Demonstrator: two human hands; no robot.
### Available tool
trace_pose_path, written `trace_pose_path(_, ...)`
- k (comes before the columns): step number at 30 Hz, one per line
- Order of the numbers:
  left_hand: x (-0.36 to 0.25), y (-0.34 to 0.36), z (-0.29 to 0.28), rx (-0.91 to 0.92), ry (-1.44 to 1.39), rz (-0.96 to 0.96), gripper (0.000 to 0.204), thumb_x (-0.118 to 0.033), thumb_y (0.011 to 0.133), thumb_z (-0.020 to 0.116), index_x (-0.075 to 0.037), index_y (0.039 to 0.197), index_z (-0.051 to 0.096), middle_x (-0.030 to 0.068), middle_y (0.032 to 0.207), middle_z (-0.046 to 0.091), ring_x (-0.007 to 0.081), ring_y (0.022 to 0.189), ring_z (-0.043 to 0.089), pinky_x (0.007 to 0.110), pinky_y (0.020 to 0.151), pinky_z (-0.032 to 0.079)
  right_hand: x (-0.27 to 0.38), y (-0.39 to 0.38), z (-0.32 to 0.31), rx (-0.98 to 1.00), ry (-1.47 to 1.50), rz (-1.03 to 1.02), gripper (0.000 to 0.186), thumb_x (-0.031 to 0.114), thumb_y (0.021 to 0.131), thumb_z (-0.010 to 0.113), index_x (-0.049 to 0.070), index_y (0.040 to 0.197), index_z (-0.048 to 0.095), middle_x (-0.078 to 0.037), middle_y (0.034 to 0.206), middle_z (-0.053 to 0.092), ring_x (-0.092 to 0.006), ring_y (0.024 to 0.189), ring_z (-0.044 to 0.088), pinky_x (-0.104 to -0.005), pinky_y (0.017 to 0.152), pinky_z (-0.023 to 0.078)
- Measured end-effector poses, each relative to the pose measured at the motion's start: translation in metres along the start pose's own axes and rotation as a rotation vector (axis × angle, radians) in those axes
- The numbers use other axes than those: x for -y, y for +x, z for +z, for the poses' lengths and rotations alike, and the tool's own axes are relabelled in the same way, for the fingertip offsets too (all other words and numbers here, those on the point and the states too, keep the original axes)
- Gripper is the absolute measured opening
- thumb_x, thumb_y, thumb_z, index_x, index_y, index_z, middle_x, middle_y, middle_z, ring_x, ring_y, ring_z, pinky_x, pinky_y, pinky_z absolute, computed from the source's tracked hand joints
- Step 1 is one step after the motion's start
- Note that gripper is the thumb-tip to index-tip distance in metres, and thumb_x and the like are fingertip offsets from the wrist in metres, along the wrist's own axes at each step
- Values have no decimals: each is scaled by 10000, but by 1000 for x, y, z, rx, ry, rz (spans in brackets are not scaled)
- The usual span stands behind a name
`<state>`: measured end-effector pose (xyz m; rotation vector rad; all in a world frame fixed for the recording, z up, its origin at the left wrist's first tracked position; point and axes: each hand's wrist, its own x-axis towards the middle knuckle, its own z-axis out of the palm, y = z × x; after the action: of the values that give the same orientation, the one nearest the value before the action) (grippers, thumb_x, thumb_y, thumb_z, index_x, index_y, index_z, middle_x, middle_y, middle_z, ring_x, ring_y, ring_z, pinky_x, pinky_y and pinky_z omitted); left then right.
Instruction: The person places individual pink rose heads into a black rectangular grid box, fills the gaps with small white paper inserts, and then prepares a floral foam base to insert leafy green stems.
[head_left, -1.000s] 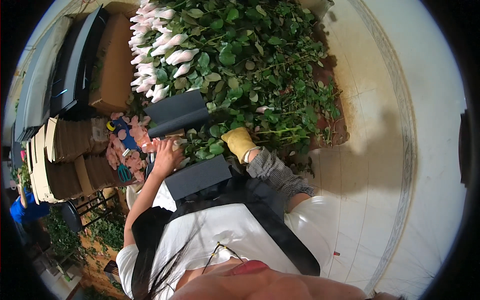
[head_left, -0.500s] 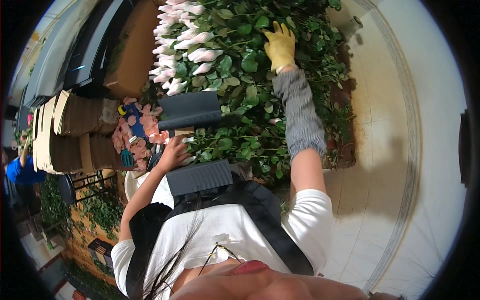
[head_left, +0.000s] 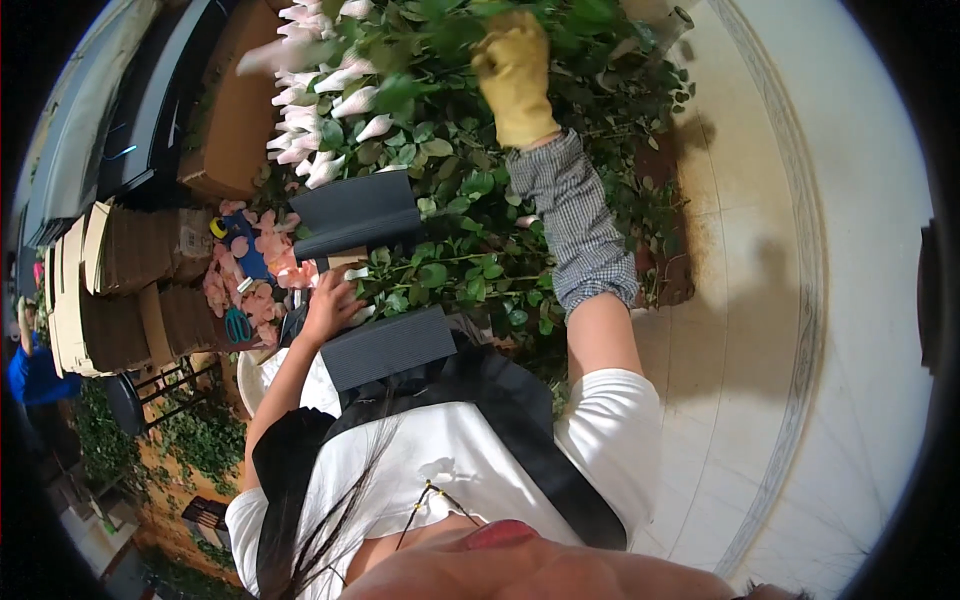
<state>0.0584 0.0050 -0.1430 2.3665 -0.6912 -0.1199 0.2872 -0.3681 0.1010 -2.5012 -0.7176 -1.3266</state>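
Observation:
A large pile of leafy roses (head_left: 450,160) lies before me, their pale pink heads in white netting sleeves pointing left. My right hand (head_left: 515,75), in a yellow glove, is closed over the far part of the pile, around a rose stem. A blurred rose head (head_left: 268,58) and blurred leaves stick out leftward from that hand. My bare left hand (head_left: 330,303) rests with fingers apart against a few sleeved rose heads (head_left: 356,273) nearer me. Those roses lie between two dark corrugated sheets, one sheet (head_left: 355,210) behind and another sheet (head_left: 388,348) in front.
Loose pink petals (head_left: 265,245), teal-handled scissors (head_left: 237,325) and a tape measure (head_left: 219,228) lie left of the sheets. Stacked folded cardboard (head_left: 140,250) stands farther left, below a brown carton (head_left: 230,120). Someone in blue (head_left: 42,375) is at the far left. Tiled floor (head_left: 740,270) stretches to the right.
My right hand has gone from spread on the leaves to closed, lifting a rose as it shifts slightly left. My left hand stays by the sleeved heads. The whole view has shifted a little.

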Motion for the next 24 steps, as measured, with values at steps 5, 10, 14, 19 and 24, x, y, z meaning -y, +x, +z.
trace_pose_path(5, 10, -4, 10, -74, -52, 22, 370, -190, 777, 794, -46, 1079, 636, 178, 1306, 541, 377, 1190, 512, 453, 996, 445, 97, -42, -55, 420, 445, -45, 69, 36, 739, 700, 86, 786, 703, -75, 822, 708, -246, 756, 679, -342, 704, 549)
trace_pose_path(10, 6, -6, 10, 39, 20, -114, 514, -254, 788, 791, 3, 1168, 559, 205, 1172, 589, 411, 1117, 542, 459, 963, 453, 130, -190, -31, 1107, 142, -20, 162, 125, 891, 610, 121, 968, 753, -87, 901, 735, -266, 818, 707, -370, 710, 557)
trace_pose_path(14, -16, 2, -8, 51, 74, -67, 703, -257, 788, 789, -17, 1378, 491, 194, 1219, 586, 384, 1147, 547, 467, 973, 453, 138, -247, 4, 1179, -106, 300, 151, 140, 840, 614, 142, 814, 763, -61, 829, 736, -257, 794, 711, -403, 663, 546)
trace_pose_path(19, -35, 16, -30, 156, 440, -9, 687, -298, 751, 818, -61, 1336, 547, 178, 1339, 507, 388, 1255, 462, 514, 1056, 371, 157, -254, -13, 1065, -19, 73, 159, 127, 830, 621, 169, 870, 770, -23, 851, 740, -231, 868, 712, -359, 693, 545)
trace_pose_path(24, -24, 26, -20, 113, 302, -19, 669, -347, 696, 853, -76, 1250, 593, 251, 1373, 419, 453, 1313, 371, 559, 1092, 310, 138, -305, -11, 860, 391, 543, 254, 104, 851, 622, 85, 1079, 732, -92, 1002, 728, -295, 980, 679, -404, 845, 540)
